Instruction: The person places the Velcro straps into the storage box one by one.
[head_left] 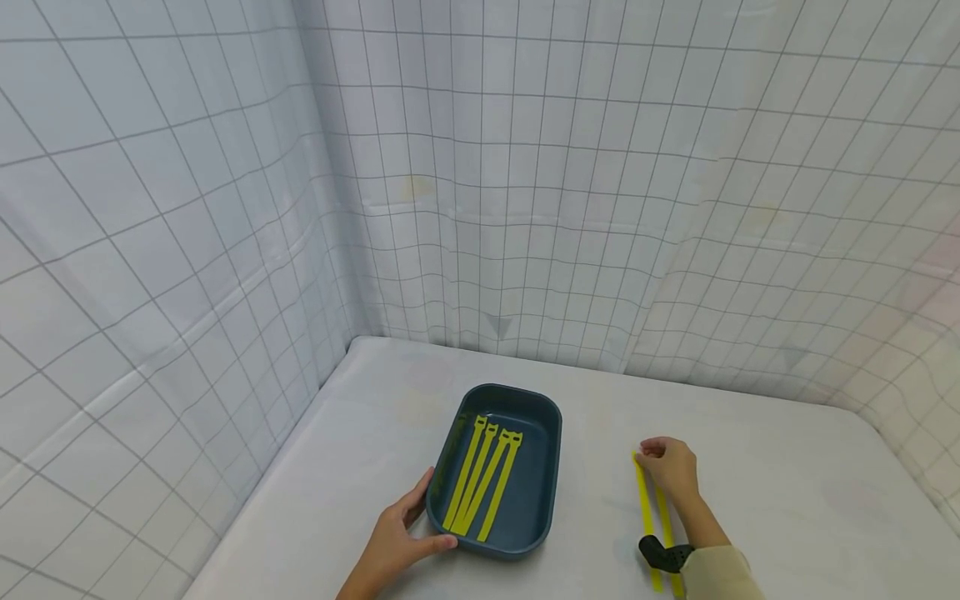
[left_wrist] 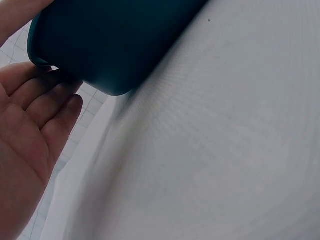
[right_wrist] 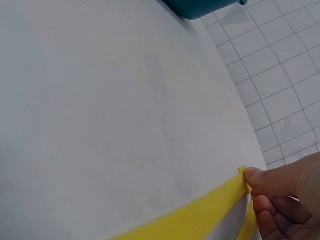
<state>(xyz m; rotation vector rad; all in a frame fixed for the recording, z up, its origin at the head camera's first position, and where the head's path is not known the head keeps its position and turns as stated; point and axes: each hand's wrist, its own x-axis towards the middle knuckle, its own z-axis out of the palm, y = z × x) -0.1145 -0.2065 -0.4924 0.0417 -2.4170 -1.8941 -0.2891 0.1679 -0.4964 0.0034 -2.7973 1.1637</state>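
Observation:
A dark teal tray (head_left: 529,500) sits on the white table, with several yellow hook-and-loop cable ties (head_left: 472,475) lying lengthwise inside it, slotted heads at the far end. My left hand (head_left: 397,533) holds the tray's near left corner, thumb at the near rim and fingers along the left side. In the left wrist view the fingers (left_wrist: 50,95) touch the tray's outer wall (left_wrist: 100,50). To the right, my right hand (head_left: 671,468) pinches the far end of a yellow cable tie (right_wrist: 200,215) between thumb and fingertips. A second tie (head_left: 664,517) lies beside it, partly hidden by the hand and wrist.
White cloth covers the table (head_left: 795,483). Grid-patterned white curtains (head_left: 525,208) rise behind it and at both sides. A black wrist strap (head_left: 663,554) on the right forearm overlaps the near part of the ties.

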